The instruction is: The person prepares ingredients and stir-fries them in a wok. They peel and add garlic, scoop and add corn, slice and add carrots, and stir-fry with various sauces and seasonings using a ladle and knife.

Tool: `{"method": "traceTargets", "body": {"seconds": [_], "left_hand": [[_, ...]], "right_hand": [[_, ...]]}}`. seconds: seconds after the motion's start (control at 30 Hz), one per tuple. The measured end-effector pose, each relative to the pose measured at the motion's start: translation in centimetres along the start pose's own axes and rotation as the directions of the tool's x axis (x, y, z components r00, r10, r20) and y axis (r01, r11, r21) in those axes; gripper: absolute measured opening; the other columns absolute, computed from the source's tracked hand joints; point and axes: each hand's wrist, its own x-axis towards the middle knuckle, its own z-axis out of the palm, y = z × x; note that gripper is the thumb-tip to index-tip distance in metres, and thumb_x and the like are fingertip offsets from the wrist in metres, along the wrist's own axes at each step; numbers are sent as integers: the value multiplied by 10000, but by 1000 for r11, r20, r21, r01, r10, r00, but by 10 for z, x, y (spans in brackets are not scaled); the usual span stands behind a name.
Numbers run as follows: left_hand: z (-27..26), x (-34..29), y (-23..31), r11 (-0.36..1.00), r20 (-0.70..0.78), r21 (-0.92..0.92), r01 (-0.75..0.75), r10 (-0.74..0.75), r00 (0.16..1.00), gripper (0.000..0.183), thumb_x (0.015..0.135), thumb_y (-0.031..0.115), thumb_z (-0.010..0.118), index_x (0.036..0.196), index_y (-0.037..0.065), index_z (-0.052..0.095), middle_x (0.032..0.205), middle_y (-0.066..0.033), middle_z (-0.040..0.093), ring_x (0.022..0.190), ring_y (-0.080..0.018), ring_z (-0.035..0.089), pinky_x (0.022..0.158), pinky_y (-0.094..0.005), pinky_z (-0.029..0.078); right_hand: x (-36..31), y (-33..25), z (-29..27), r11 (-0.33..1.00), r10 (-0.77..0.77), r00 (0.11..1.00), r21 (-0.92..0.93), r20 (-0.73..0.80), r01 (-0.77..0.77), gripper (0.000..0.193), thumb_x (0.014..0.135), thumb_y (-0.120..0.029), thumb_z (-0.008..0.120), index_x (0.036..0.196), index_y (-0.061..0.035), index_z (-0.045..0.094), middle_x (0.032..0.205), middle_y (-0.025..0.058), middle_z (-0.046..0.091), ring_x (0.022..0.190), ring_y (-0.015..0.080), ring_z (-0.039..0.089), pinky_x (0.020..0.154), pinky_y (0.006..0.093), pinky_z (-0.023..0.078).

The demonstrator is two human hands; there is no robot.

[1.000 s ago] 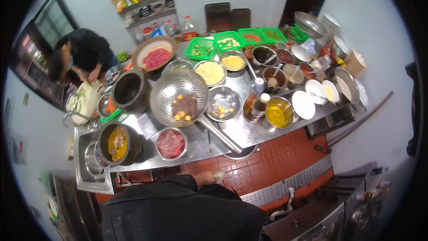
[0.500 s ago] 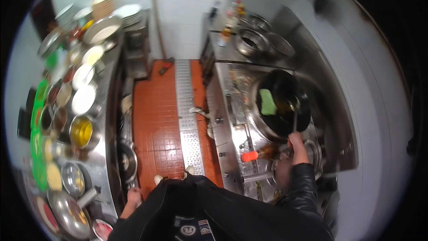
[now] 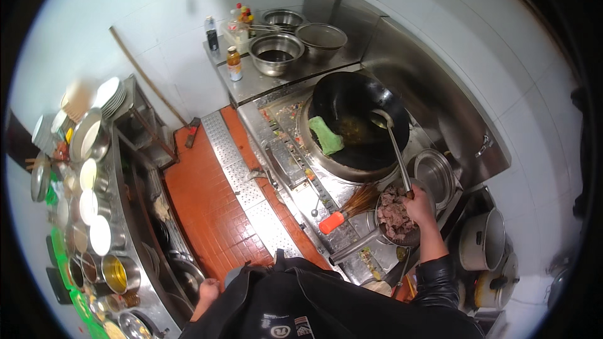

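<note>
My right hand (image 3: 421,207) is closed around the handle of a long steel ladle (image 3: 396,147). The ladle's bowl rests inside a black wok (image 3: 352,91) with some oily liquid at its bottom. A folded green cloth (image 3: 325,135) lies over the wok's near-left rim. Just under my right hand, a handled strainer (image 3: 355,246) holds pieces of meat (image 3: 394,215), pinkish-grey. My left hand (image 3: 209,290) hangs low beside my body, close to the left counter, with its fingers curled and nothing seen in them.
A bamboo wok brush (image 3: 358,201) with an orange handle lies on the stove. Steel bowls (image 3: 276,53) and bottles (image 3: 233,63) stand behind the wok. Large pots (image 3: 480,238) sit at right. The left counter (image 3: 141,238) carries bowls and plates. Between the counters runs a red tiled floor (image 3: 201,194).
My view has swung to the right, bringing the pots and the meat into clearer sight. My right hand still grips the ladle in the wok; my left hand stays low at my side.
</note>
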Motion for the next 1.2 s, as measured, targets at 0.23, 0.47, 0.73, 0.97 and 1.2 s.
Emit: {"method": "traceTargets", "body": {"seconds": [0.23, 0.47, 0.73, 0.97, 1.2], "left_hand": [[19, 68, 94, 971, 42, 168, -170, 166, 985, 149, 847, 113, 709, 927, 0, 655, 828, -75, 682, 753, -153, 621, 706, -299, 507], [33, 119, 177, 920, 222, 344, -189, 116, 968, 143, 855, 155, 690, 878, 22, 646, 793, -47, 644, 745, -155, 589, 704, -321, 495], [23, 164, 210, 829, 282, 484, -279, 154, 947, 203, 842, 165, 667, 939, -12, 644, 872, -85, 674, 828, -197, 632, 758, -330, 509], [27, 169, 229, 739, 394, 554, -383, 173, 903, 265, 848, 177, 619, 1004, -36, 642, 937, -132, 708, 868, -239, 675, 771, -317, 519], [43, 175, 221, 743, 421, 532, -407, 185, 888, 211, 827, 207, 664, 934, 26, 676, 913, -133, 718, 884, -258, 686, 807, -334, 525]], "right_hand": [[-7, 11, 3, 994, -33, 996, -109, -85, 24, 572, 856, -135, 625, 1384, 27, 478, 1094, 206, 657, 1064, 338, 626, 899, 437, 471], [-42, -9, 22, 996, 91, 993, 27, -77, -90, 515, 845, -126, 637, 1337, -29, 522, 1066, 234, 654, 1011, 383, 631, 876, 427, 483], [-62, -3, 89, 938, 248, 967, 263, -62, -224, 378, 901, -126, 599, 1261, -39, 524, 784, 94, 598, 686, 224, 568, 639, 351, 455], [-69, -3, 116, 960, 207, 969, 219, -136, -175, 366, 962, -146, 558, 1309, -52, 494, 707, 45, 563, 590, 159, 529, 551, 336, 435], [-80, -30, 108, 936, 261, 958, 275, -122, -220, 424, 931, -206, 594, 1282, 14, 502, 916, 247, 652, 895, 435, 628, 778, 455, 476]]}}
